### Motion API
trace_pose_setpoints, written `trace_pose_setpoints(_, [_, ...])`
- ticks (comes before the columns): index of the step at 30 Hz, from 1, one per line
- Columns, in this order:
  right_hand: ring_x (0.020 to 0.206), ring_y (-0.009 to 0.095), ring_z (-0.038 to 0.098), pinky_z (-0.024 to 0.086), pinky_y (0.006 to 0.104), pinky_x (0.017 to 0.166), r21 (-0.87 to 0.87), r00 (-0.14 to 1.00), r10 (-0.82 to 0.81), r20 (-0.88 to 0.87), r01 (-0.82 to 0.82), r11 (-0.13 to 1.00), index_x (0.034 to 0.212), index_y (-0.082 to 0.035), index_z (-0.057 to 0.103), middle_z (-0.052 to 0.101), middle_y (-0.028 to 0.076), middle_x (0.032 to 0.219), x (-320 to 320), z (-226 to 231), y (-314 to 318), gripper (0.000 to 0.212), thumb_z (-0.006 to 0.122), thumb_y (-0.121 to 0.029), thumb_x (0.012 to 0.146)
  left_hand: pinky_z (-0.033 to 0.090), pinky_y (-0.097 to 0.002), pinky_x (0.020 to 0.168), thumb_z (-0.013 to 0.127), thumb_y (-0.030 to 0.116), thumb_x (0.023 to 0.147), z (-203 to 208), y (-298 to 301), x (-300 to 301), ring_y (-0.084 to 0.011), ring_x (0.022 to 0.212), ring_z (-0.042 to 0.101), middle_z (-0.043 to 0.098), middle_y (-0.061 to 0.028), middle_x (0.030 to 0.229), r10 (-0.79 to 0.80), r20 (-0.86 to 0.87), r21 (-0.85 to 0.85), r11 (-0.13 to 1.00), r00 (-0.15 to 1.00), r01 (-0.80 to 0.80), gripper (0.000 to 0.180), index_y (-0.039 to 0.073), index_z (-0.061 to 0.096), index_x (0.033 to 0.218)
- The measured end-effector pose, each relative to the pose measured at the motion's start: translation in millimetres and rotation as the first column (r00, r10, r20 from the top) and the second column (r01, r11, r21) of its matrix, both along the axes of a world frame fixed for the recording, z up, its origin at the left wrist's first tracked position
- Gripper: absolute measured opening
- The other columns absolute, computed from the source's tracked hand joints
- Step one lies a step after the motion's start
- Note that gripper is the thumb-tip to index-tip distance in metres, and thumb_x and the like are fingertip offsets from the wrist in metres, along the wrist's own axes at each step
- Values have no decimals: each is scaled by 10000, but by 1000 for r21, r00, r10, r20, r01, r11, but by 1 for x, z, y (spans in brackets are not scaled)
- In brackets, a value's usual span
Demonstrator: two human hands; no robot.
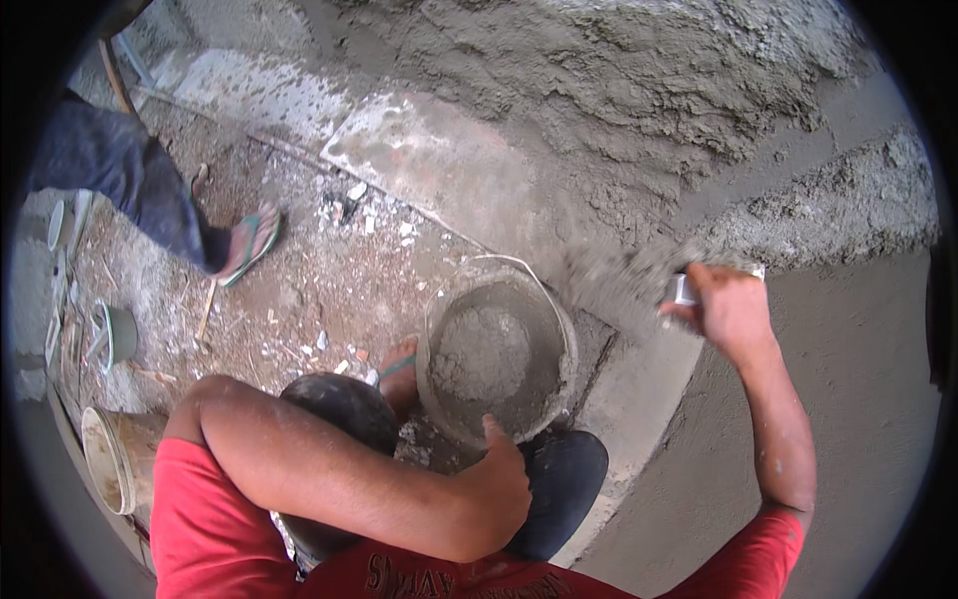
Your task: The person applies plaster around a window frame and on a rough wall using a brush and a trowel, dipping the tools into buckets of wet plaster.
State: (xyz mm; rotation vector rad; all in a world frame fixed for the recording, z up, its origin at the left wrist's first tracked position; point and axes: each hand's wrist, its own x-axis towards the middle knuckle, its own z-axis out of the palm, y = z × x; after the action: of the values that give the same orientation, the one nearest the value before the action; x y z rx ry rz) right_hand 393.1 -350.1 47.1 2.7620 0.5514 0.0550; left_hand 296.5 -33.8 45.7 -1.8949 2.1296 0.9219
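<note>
My right hand (733,304), at the right over the edge of the wet cement surface, is closed round a short silver-grey tool (686,291). The tool's kind is mostly hidden by my fingers. Left of it, loose grey mortar (624,285) is smeared by motion. My left hand (496,491) lies by my knee with its index finger stretched toward the near rim of a round bucket (567,364); its other fingers are largely hidden. Inside the bucket is a heap of grey mortar (483,351). The bucket stands upright between my foot and the concrete ledge.
Rough wet mortar (649,90) covers the area ahead, and smoother cement (848,379) lies right. A concrete ledge (429,165) crosses the middle. Another person's leg (130,175) and sandalled foot (256,243) are at left. A tipped bucket (104,461) and a small pail (121,336) are lower left.
</note>
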Motion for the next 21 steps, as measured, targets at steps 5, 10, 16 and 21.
trace_pose_setpoints(5, [728, 260, 710, 562, 386, 630, -37, 798, 230, -558, -300, 953, 802, -91, 738, 715, 95, 756, -35, -123, 117, 96, 663, -137, 764, 466, -706, 891, 577, 293, 846, 0, -24, -25, -451, 1026, 634, 701, -247, 1047, -159, -16, -1, 987, 987, 159, 382, -14, 748, 995])
trace_pose_setpoints(10, [986, 230, 713, 554, 366, 816, -199, 639, 8, -769, -252, 947, 1000, -66, 771, 751, 89, 1023, -33, -122, 165, 249, 704, -226, 821, 467, -711, 899, 600, 314, 879, 0, -45, -31, -391, 1072, 653, 714, -202, 1082, -255, -50, 164, 952, 966, 260, 394, -15, 737, 1046])
trace_pose_setpoints(16, [928, 294, 689, 522, 413, 804, -148, 624, -191, -758, 120, 982, 985, -52, 744, 714, 167, 957, -5, -26, 61, 557, 704, -584, 823, 501, -668, 900, 674, 364, 850, -1, -27, -20, -363, 1101, 644, 687, -149, 1198, -194, -215, 245, 938, 957, 245, 446, 55, 710, 1169])
trace_pose_setpoints(21, [827, 358, 677, 500, 452, 738, 137, 410, -125, -904, 552, 823, 931, -47, 735, 694, 208, 843, -48, -47, 1, 605, 626, -637, 862, 511, -639, 903, 635, 279, 875, -9, -19, -14, -375, 1065, 664, 701, -182, 1152, -136, -207, 254, 949, 969, 188, 368, 12, 725, 1111])
